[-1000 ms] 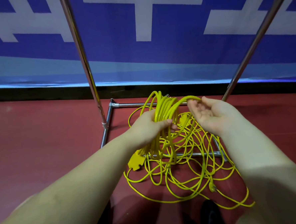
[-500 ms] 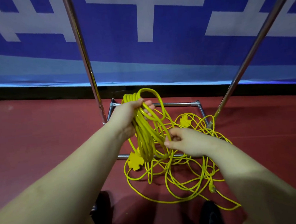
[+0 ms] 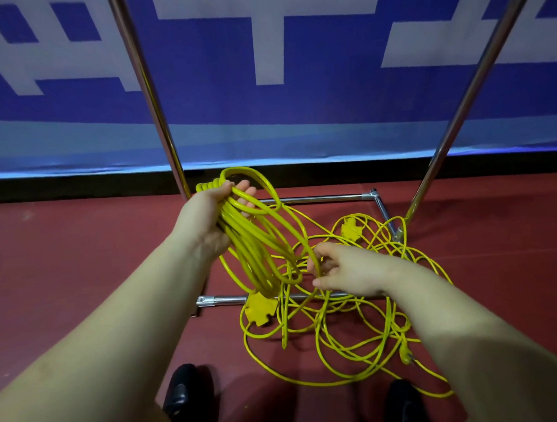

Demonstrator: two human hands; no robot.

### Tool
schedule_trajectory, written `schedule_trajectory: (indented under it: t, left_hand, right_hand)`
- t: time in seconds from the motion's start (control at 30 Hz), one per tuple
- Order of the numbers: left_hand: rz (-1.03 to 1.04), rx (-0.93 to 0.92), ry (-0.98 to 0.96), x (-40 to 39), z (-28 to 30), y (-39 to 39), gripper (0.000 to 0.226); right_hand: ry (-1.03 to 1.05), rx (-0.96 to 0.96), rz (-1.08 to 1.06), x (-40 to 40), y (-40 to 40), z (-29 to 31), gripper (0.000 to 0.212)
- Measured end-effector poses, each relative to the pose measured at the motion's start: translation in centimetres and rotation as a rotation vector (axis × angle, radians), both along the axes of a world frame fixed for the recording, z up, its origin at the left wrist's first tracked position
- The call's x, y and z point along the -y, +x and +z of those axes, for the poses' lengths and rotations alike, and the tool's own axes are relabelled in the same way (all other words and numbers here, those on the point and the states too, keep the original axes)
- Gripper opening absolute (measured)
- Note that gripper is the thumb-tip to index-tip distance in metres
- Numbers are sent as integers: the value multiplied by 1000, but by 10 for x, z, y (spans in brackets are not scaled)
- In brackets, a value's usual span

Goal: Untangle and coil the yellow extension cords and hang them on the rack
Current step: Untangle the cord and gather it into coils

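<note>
The right hand point(image 3: 346, 270) has come down from up near the coil and now pinches a loose strand low over the messy pile of yellow cord point(image 3: 352, 323) on the floor, so one more loop can be added. The left hand point(image 3: 206, 221) still grips the coil point(image 3: 256, 244) near the rack's point(image 3: 319, 199) left pole. The top of the rack is cut off, and I cannot tell how many cords are in the pile.
</note>
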State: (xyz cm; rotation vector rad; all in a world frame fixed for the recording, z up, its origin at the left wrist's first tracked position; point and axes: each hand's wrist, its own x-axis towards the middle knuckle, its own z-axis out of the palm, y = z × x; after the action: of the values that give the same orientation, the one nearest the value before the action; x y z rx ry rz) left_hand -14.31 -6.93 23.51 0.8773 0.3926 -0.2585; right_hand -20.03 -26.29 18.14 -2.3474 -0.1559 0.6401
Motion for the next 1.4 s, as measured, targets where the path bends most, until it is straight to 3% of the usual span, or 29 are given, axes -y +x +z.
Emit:
schedule_trajectory:
  t: [0.2,0.37,0.47,0.7,1.0,1.17,1.4]
  left_hand:
    - [53,37,19,-11,1,9,18]
    - [52,29,179,-13,-7,15,24]
    - [-39,13,258,-9,-12,14,23]
    - [-315,118,305,-3,-13,7,17]
    - [-548,213,384,9,-16,-4,17]
    - [-621,296,466,12,-16,-12,36]
    - [-672,333,478,23,-15,-25,25]
  right_hand:
    - [-13,107,-28,4,3,6,6]
    - [361,163,-251,6,5,28,13]
    - [492,187,-357,3,2,41,13]
    - [561,268,-504,0,5,59,17]
    - [1091,8,-847,0,10,72,19]
    - [1163,-88,-899,0,16,66,21]
    - [1206,-151,-941,-2,23,58,26]
